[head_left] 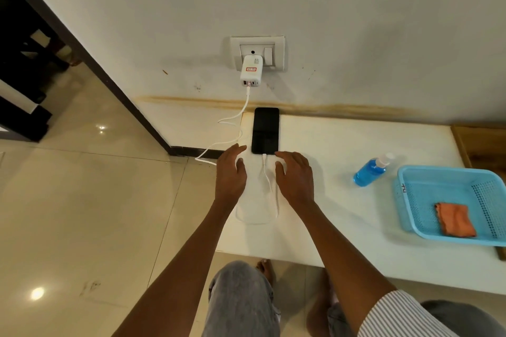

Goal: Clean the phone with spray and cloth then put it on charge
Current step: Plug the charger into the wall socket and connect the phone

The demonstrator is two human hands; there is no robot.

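Note:
A black phone [265,130] lies flat on the white table [342,200] against the wall, screen dark. A white cable [267,172] is plugged into its near end and loops back to a white charger [251,72] in the wall socket [257,48]. My left hand [231,169] rests just left of the phone's near end, fingers apart, holding nothing. My right hand [295,174] lies just right of it, also empty. A blue spray bottle [369,170] lies on its side to the right. An orange cloth [454,219] sits in a blue basket [405,194].
The table's left edge runs close beside the phone, with cable slack hanging over it. Tiled floor [82,213] lies to the left. A dark door frame [90,57] slants along the wall. A wooden surface [482,142] adjoins the table at far right.

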